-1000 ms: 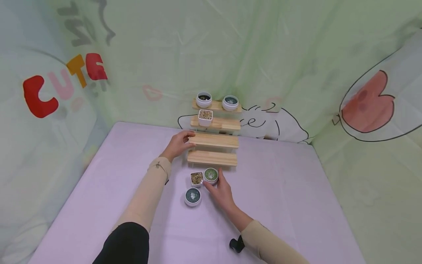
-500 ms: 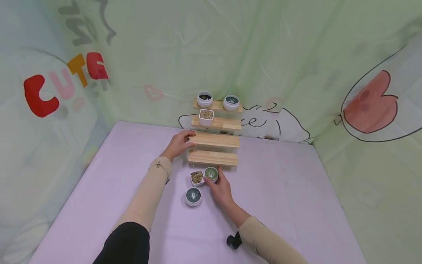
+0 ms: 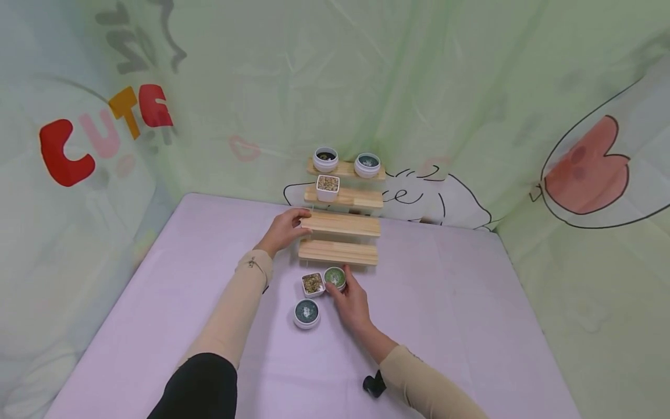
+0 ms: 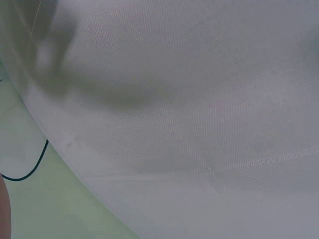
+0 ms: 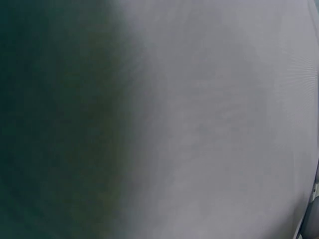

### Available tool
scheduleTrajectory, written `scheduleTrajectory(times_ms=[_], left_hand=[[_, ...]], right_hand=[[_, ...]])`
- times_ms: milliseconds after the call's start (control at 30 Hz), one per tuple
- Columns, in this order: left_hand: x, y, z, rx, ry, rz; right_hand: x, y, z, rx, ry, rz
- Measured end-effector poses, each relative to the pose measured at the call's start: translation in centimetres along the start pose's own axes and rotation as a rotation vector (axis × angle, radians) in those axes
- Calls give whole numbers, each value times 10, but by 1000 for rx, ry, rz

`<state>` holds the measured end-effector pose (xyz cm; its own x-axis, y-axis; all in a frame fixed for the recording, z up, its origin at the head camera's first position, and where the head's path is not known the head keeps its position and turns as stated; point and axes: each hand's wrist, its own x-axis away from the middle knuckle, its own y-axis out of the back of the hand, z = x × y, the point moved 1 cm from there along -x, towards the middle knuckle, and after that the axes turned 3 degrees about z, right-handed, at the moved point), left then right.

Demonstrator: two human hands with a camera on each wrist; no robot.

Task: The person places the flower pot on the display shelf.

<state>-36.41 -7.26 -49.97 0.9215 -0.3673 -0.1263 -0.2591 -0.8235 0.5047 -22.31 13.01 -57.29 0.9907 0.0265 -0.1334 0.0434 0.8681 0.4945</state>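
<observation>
A wooden tiered display stand [image 3: 340, 223] stands at the back of the table. My left hand [image 3: 285, 228] holds the left end of its second step from the bottom, thumb below and fingers above. In front of the bottom step, my right hand [image 3: 352, 299] grips a small round white pot with green filling [image 3: 335, 277] between thumb and fingers. A square white pot of brownish grains [image 3: 313, 283] sits right beside it on the left. Nearer me is a round white pot with dark teal filling [image 3: 306, 312]. The wrist views show mostly pale cloth, with neither pot.
On the top step stand a round pot with black filling [image 3: 325, 158] and a teal-filled pot [image 3: 367, 164]. A square pot of grains [image 3: 328, 187] is one step lower. Lilac cloth [image 3: 445, 302] covers the table; printed green curtains [image 3: 251, 87] surround it.
Almost nothing differs. Both hands keep their places at the stand and at the green-filled pot; the view shifts slightly.
</observation>
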Motion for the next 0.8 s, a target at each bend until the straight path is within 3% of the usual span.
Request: scheduleTrajectory(times_ms=[500, 800], left_hand=[[0, -1, 1, 5, 9, 13], [-1, -1, 0, -1, 17, 8]], right_hand=[[1, 2, 2, 35, -8, 8], [15, 18, 20, 13, -13, 60]])
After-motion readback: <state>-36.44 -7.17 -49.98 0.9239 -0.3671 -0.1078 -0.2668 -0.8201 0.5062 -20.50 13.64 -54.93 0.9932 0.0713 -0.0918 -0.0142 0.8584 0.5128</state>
